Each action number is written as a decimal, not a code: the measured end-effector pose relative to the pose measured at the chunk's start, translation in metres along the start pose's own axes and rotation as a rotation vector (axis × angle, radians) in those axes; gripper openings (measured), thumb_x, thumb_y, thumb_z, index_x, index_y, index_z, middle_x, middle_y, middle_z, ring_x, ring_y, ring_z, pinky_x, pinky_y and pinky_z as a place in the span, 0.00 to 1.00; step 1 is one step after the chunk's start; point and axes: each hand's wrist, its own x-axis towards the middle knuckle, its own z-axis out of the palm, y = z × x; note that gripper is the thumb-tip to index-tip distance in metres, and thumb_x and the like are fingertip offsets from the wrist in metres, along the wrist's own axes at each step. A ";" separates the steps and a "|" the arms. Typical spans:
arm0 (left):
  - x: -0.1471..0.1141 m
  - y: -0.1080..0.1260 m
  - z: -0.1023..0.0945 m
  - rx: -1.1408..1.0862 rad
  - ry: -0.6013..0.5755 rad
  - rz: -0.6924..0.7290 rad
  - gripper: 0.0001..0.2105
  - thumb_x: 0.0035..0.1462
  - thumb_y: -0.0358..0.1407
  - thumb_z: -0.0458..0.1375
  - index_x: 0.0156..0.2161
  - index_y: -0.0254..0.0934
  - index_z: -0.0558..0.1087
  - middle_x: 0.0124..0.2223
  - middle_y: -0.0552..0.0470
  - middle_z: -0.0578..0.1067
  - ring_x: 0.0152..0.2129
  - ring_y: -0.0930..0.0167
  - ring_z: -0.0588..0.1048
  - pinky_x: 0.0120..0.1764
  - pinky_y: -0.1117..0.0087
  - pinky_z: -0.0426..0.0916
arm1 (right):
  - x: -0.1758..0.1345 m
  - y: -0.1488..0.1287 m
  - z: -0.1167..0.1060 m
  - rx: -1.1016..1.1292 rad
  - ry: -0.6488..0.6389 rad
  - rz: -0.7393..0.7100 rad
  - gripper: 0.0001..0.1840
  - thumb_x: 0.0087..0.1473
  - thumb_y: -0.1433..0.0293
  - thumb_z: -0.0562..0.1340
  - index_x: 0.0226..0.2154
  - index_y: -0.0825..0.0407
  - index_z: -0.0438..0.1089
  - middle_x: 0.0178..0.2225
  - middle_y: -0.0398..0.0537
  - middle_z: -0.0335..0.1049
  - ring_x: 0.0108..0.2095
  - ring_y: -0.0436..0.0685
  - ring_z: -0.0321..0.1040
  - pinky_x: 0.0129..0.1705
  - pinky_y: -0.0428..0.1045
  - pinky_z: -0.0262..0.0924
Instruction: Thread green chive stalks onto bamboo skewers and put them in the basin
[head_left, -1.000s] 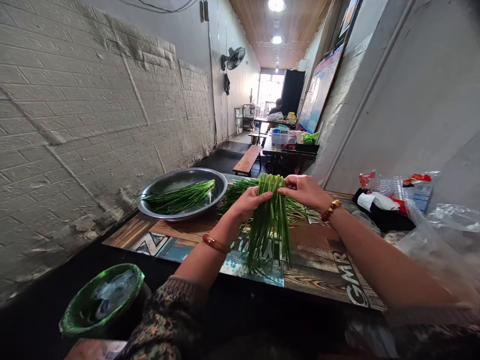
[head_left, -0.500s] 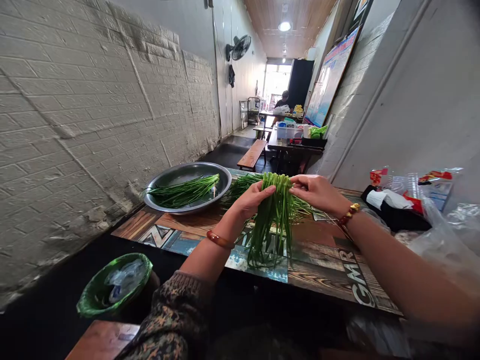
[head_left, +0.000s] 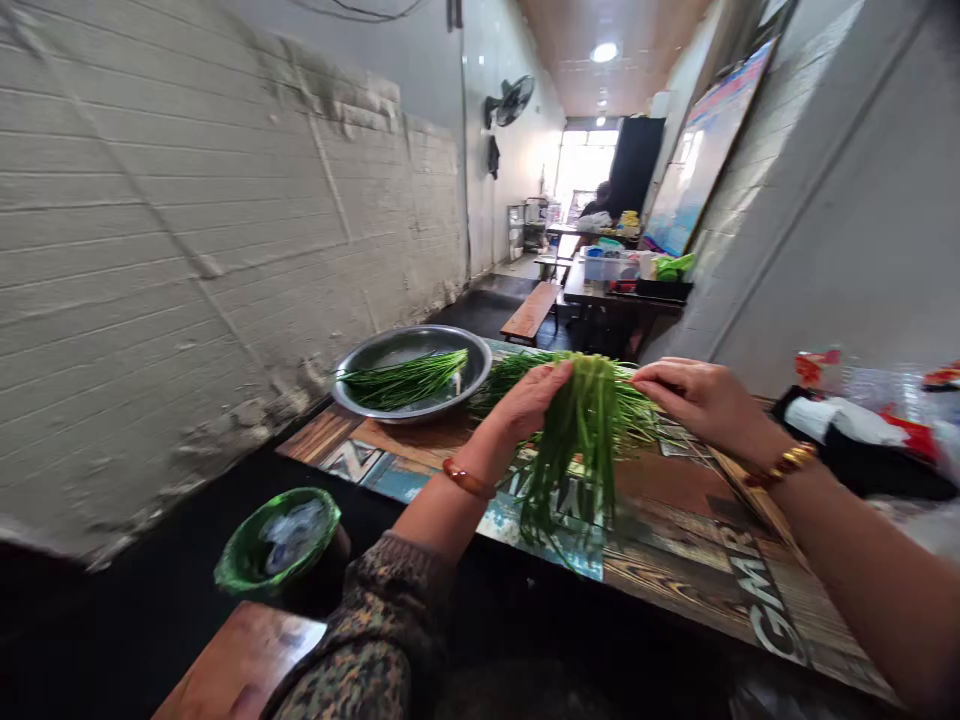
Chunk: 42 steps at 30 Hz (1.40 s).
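My left hand (head_left: 525,400) is closed around a bunch of garlic chives (head_left: 581,450) near its pale stem ends. The green leaves hang down over the table's front part. Just right of the stem ends is my right hand (head_left: 701,405), thumb and forefinger pinched together. Whatever sits in that pinch is too small to make out. Behind the held bunch, more loose chives (head_left: 637,415) lie on the table (head_left: 660,540), partly hidden by my hands. To the left, a metal basin (head_left: 386,347) holds another bundle of chives (head_left: 409,380).
A green-lined bin (head_left: 236,560) with plastic inside stands below the table at left, near a wooden stool (head_left: 247,650). Packages and a black item (head_left: 892,455) sit at right. Farther back are a bench (head_left: 531,312), another table (head_left: 589,288) and a seated person (head_left: 598,203).
My right hand has drawn away rightward from the stem ends, its fingers still pinched. My left hand keeps its hold on the bunch. The whole view has turned slightly left.
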 end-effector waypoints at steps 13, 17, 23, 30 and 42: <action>-0.001 -0.009 0.006 0.056 -0.014 -0.030 0.20 0.47 0.51 0.63 0.29 0.31 0.75 0.26 0.52 0.75 0.21 0.75 0.71 0.28 0.73 0.65 | -0.006 -0.007 0.002 -0.107 0.114 0.005 0.11 0.59 0.67 0.55 0.33 0.52 0.72 0.34 0.49 0.77 0.34 0.57 0.73 0.38 0.50 0.63; -0.001 -0.004 0.009 0.088 -0.007 -0.021 0.21 0.48 0.51 0.63 0.33 0.30 0.77 0.27 0.49 0.77 0.22 0.74 0.72 0.29 0.73 0.66 | -0.002 -0.012 -0.005 -0.023 0.037 0.048 0.13 0.60 0.68 0.54 0.31 0.51 0.72 0.31 0.46 0.76 0.32 0.56 0.72 0.36 0.49 0.60; 0.003 0.002 0.014 0.098 -0.032 -0.024 0.22 0.49 0.50 0.63 0.39 0.30 0.78 0.32 0.46 0.79 0.27 0.68 0.77 0.33 0.70 0.69 | -0.003 -0.007 -0.005 -0.077 0.056 0.025 0.13 0.60 0.68 0.54 0.30 0.52 0.71 0.30 0.48 0.74 0.31 0.55 0.69 0.34 0.49 0.57; 0.005 0.002 0.019 0.114 -0.045 -0.046 0.22 0.48 0.49 0.64 0.41 0.31 0.78 0.33 0.46 0.80 0.32 0.64 0.78 0.34 0.69 0.70 | -0.006 -0.002 -0.004 -0.020 0.052 0.039 0.14 0.61 0.67 0.53 0.29 0.51 0.71 0.28 0.46 0.73 0.30 0.55 0.68 0.33 0.49 0.56; 0.002 0.006 0.021 0.141 -0.002 -0.009 0.19 0.52 0.49 0.60 0.40 0.34 0.77 0.32 0.49 0.79 0.25 0.71 0.74 0.28 0.73 0.66 | -0.013 -0.002 -0.001 0.066 0.075 0.092 0.12 0.61 0.68 0.55 0.35 0.52 0.73 0.35 0.48 0.77 0.35 0.56 0.72 0.39 0.49 0.60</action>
